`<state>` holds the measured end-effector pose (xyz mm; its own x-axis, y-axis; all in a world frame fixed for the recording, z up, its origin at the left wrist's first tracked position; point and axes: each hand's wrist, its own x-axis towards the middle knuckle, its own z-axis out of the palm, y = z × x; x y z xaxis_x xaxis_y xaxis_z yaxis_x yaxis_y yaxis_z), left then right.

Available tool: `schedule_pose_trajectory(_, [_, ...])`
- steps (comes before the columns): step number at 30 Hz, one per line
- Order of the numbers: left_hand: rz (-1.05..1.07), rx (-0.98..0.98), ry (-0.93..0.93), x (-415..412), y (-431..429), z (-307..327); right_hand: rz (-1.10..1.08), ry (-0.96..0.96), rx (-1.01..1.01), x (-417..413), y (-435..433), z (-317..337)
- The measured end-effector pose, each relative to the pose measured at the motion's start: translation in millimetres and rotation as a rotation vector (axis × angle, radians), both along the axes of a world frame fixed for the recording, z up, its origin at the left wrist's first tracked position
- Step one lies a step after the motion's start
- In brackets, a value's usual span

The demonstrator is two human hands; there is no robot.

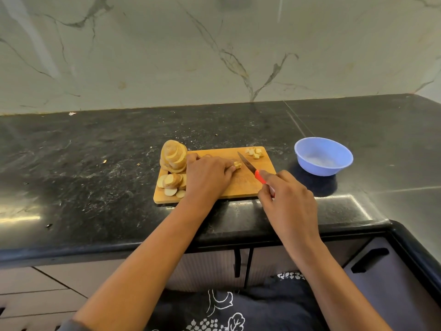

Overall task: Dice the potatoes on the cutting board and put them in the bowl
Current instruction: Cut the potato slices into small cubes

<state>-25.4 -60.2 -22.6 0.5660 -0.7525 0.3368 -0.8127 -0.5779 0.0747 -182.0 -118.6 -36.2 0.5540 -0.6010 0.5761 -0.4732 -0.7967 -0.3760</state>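
inspector a: writing first. we note a faint mark on the cutting board (pixel 238 187), just in front of the left hand (pixel 207 175). it is too blurred for us to read. the dark garment (pixel 238 314) at the bottom edge carries a white flower print, not letters.

inspector b: agreed. the hands?

inspector a: the left hand lies on the board, fingers curled down over a small potato piece (pixel 237 165), pinning it to the wood. the right hand (pixel 286 197) is wrapped round the red handle of a knife (pixel 251 169). the blade points away and to the left, just beside that piece. we cannot tell whether the edge touches the board.

inspector b: the rest of the potato?

inspector a: a tall stack of slices (pixel 173 156) sits at the board's far left corner. loose slices (pixel 171 182) lie nearer us on the same side, and the left hand hides part of them. a small heap of diced cubes (pixel 254 152) lies at the far right corner, just beyond the blade tip.

inspector b: bowl and surroundings?

inspector a: the blue bowl (pixel 310 167) stands on the black counter (pixel 95 163), to the right of the board and apart from it. we record a marbled wall (pixel 167 56) behind and cupboard fronts (pixel 202 268) below the counter's edge.
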Motion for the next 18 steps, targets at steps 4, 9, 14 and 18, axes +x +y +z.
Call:
schedule_pose_trajectory(4, [0.004, -0.023, 0.018, 0, -1, -1, 0.021, -0.007, -0.027, -3, 3, 1])
schedule_pose_trajectory(9, [-0.002, -0.023, 0.001, 0, -2, -2, 0.054, 0.024, -0.015, -1, 7, -2])
schedule_pose_trajectory(14, [-0.051, 0.014, -0.052, 5, -3, -1, 0.038, 0.087, -0.057, 7, 5, -4])
schedule_pose_trajectory(18, [-0.077, 0.008, -0.052, 6, -3, -1, 0.004, 0.220, -0.156, 30, 10, -2])
